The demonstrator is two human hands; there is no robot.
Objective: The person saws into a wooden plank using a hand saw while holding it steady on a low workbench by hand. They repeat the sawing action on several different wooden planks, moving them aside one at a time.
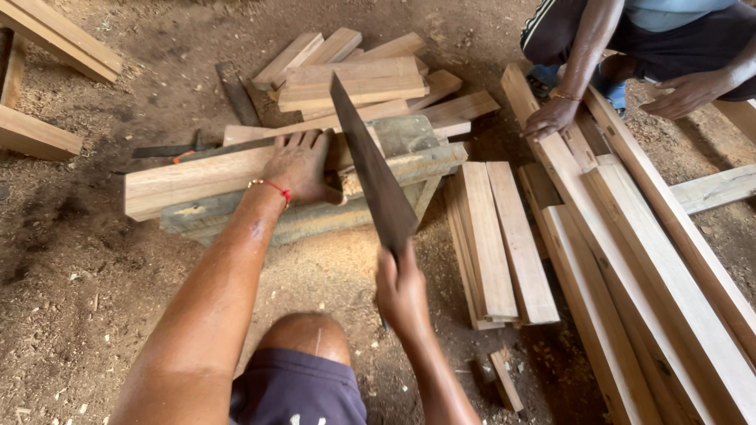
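Seen from the head camera: a person crouches on a sawdust-strewn dirt floor (79, 315), sawing one wooden plank (197, 179) laid across a grey, weathered block (409, 149). The left hand (299, 167) lies flat on the plank, fingers (303, 142) spread apart and pressing down, a red thread bracelet (272, 186) at the wrist. The right hand (402, 291) has its fingers wrapped tight around the handle of a single handsaw (370, 173); the dark blade slants up and away, its edge meeting the plank just beside the left thumb.

Behind the block sits a loose pile of short offcuts (354, 79), roughly ten, though overlap makes an exact count uncertain. To the right, two cut boards (504, 236) lie side by side on a lower layer. Beyond them run about six long planks (630, 260), stacked lengthwise.

A second person squats at top right, with one hand (551, 116) resting on a long plank, the other hand (689, 93) hanging loose above them. Two thick beams (47, 79) show at the left edge
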